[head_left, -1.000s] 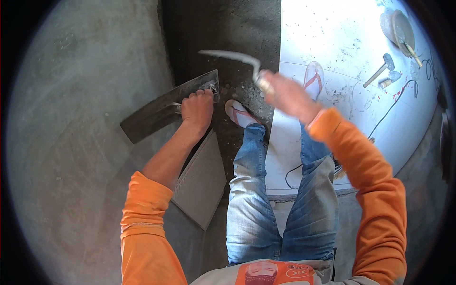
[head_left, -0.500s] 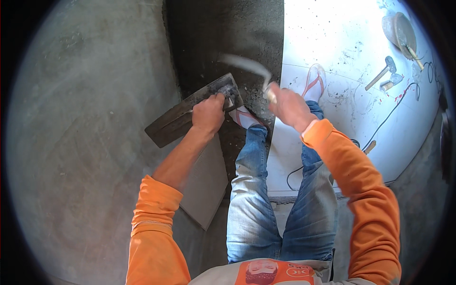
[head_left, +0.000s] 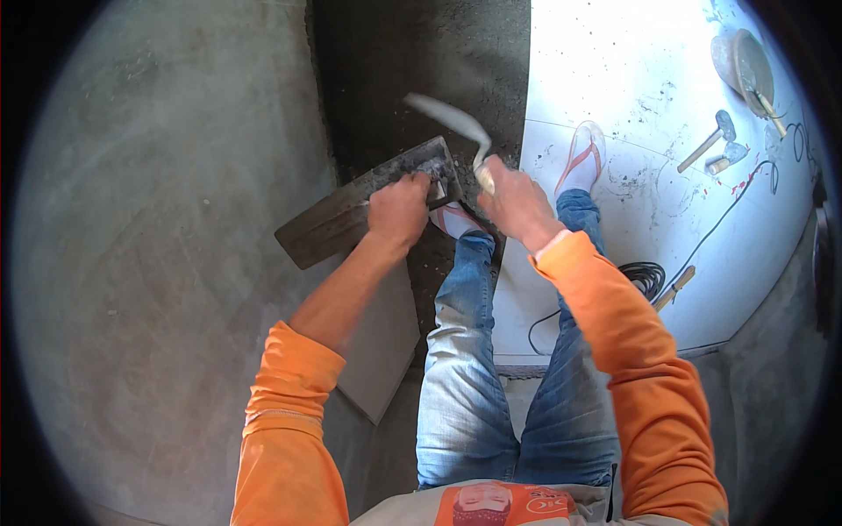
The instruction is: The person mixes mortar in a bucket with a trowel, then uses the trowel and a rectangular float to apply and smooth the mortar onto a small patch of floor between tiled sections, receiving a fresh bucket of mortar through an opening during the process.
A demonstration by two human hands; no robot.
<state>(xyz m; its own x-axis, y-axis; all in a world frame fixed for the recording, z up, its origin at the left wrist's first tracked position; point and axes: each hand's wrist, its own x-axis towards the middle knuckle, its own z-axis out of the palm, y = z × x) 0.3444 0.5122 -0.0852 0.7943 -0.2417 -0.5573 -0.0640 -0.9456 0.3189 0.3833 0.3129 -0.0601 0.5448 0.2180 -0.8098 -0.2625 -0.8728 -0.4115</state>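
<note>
Left grip [head_left: 399,209] on mortar board [head_left: 364,203], right grip [head_left: 517,200] on trowel [head_left: 456,123]

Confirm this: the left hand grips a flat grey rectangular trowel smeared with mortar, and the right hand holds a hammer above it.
Not quite. The right hand holds a curved-bladed metal trowel, not a hammer; the head view shows it. The left hand does grip the flat grey rectangular trowel.

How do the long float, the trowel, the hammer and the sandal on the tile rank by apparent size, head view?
1. Long float
2. Trowel
3. Sandal, close to the trowel, which is motion-blurred, so unsure
4. Hammer, farther from the camera
</note>
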